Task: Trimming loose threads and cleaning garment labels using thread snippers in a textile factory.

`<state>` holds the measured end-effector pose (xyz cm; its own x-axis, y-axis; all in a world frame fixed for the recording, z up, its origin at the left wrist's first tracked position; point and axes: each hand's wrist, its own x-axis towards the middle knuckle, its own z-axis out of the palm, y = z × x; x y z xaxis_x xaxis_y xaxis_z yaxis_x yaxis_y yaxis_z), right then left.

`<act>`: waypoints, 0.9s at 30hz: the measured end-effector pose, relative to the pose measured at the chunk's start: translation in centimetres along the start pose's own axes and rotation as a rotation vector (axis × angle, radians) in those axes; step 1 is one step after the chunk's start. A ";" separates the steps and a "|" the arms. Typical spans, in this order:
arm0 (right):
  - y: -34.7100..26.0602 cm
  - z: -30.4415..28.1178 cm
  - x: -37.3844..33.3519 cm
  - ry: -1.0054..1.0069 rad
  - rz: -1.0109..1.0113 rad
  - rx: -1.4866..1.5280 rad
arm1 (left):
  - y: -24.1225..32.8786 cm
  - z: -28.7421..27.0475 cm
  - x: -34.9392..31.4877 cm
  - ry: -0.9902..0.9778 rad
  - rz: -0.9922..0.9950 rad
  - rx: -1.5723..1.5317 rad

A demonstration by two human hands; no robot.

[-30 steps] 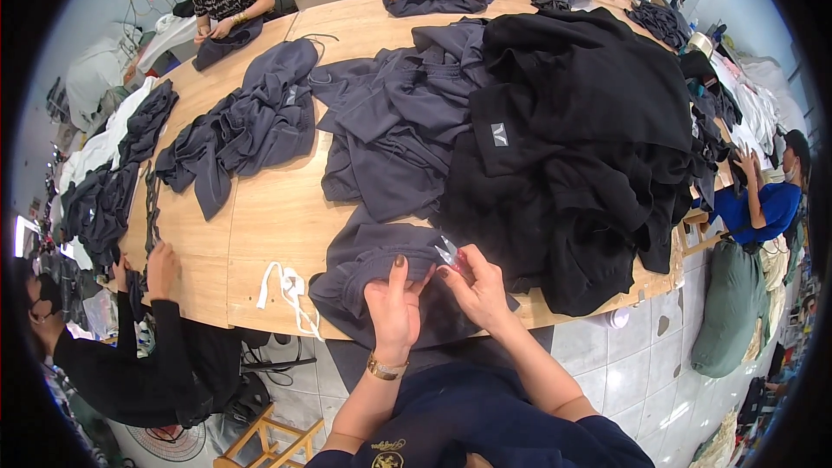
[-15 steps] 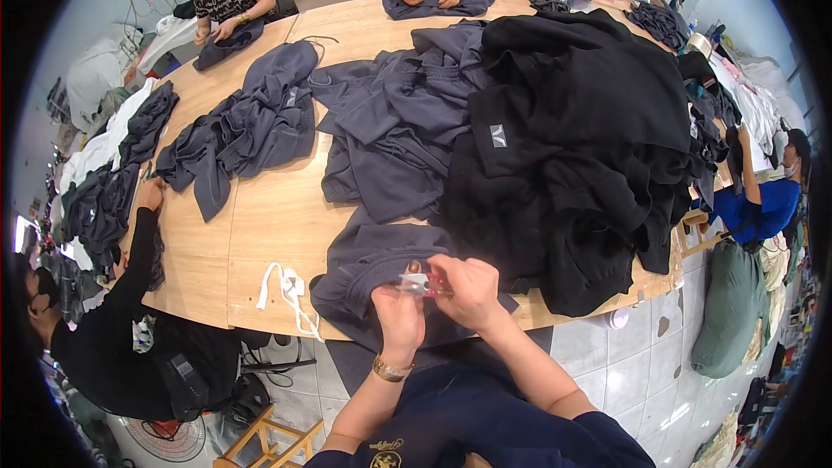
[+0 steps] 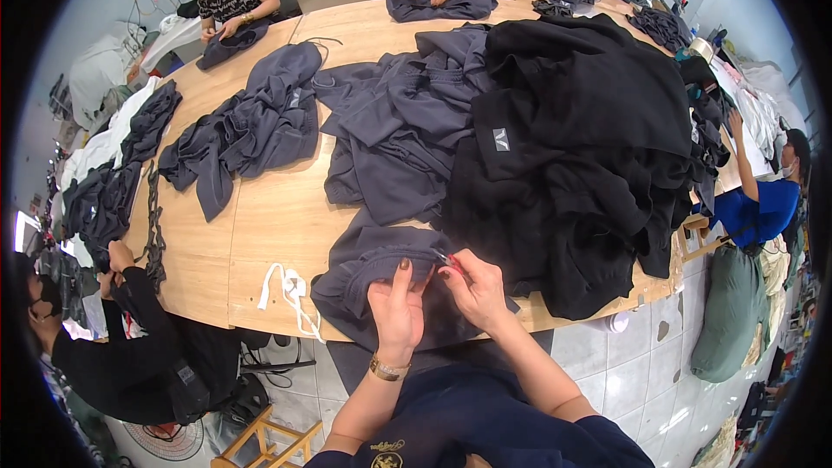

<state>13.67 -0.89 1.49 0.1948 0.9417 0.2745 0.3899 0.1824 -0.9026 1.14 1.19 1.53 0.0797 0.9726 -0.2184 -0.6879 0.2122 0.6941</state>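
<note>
In front of me, a dark grey garment (image 3: 357, 262) with a gathered elastic waistband lies over the table's near edge. My left hand (image 3: 397, 316) is at the waistband, thumb on top and fingers closed round the fabric, partly hidden. My right hand (image 3: 478, 295) grips small thread snips (image 3: 453, 262) with red handles, their metal tip at the right end of the waistband. A white cord (image 3: 295, 295) lies on the table to the left of the garment.
Beyond are piled dark grey garments (image 3: 399, 130) and a large heap of black garments (image 3: 581, 147). More dark clothes (image 3: 247, 126) lie to the left on the wooden table (image 3: 269, 208). Several co-workers sit or stand around it. A wooden stool (image 3: 269, 438) stands at lower left.
My right hand and the snips have moved right, away from my left thumb. The co-worker at left has drawn a hand back from the table.
</note>
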 end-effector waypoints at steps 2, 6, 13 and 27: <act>-0.3 -0.3 0.0 0.012 -0.088 -0.179 | -0.2 -0.5 0.2 -0.001 0.027 0.020; 0.2 -0.6 0.0 0.014 -0.162 -0.286 | 0.0 -0.1 0.1 -0.007 0.044 0.024; 0.3 -0.7 0.2 0.011 -0.243 -0.374 | -0.2 -0.2 0.1 0.017 0.077 0.057; 0.5 -0.7 0.5 0.018 -0.339 -0.484 | -0.2 -0.6 0.1 -0.005 0.067 0.028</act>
<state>14.65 -0.49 1.42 0.0017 0.8476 0.5307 0.7984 0.3184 -0.5111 0.83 1.20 0.99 0.0377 0.9852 -0.1673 -0.6713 0.1490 0.7261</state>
